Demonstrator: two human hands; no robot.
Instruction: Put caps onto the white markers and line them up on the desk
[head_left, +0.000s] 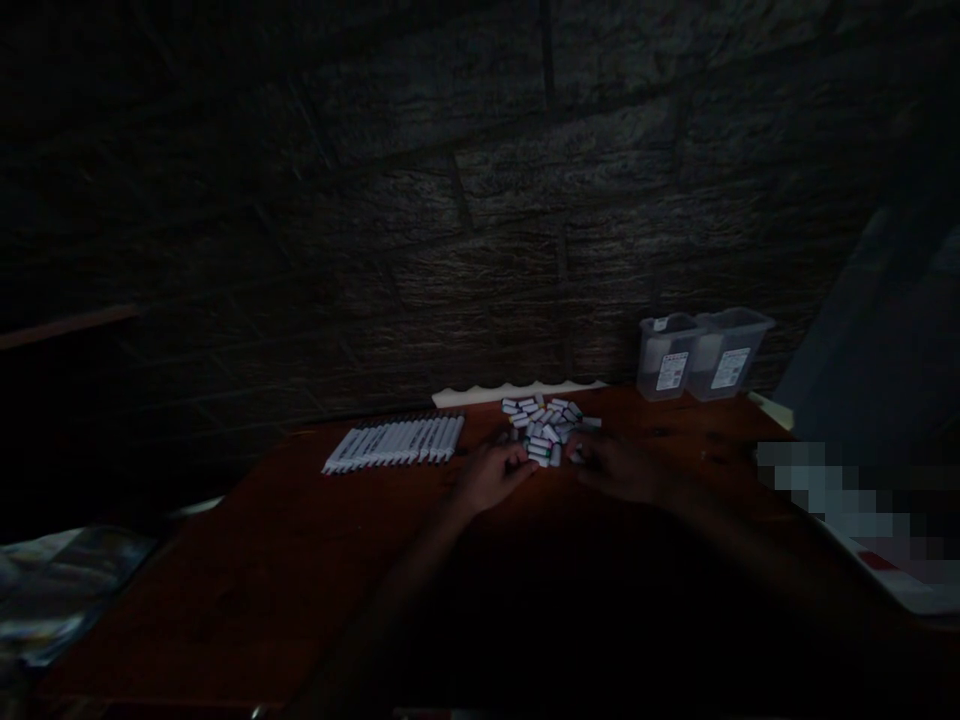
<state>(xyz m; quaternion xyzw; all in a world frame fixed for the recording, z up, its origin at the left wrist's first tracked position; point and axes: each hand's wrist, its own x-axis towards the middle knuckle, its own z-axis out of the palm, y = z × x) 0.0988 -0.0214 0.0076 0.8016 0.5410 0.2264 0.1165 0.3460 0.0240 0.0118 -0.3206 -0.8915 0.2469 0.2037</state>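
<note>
A loose pile of short white marker caps point(551, 432), some with coloured ends, lies near the back of the brown table. At the pile's left edge is my left hand point(491, 474), its thumb and forefinger a little apart beside the nearest caps. I cannot make out anything held there. My right hand point(615, 468) is at the pile's right side with bent fingers, and a white marker cap point(576, 454) shows at its fingertips. Left of the pile, white markers point(397, 440) lie side by side in a slanted row. Dim light hides the finger details.
Two clear plastic containers point(705, 355) with labels stand at the back right of the wooden table point(300, 560). A white strip with a wavy edge point(517, 392) lies along the dark brick-patterned wall point(480, 220). Something crumpled and shiny point(67, 575) is beyond the left edge.
</note>
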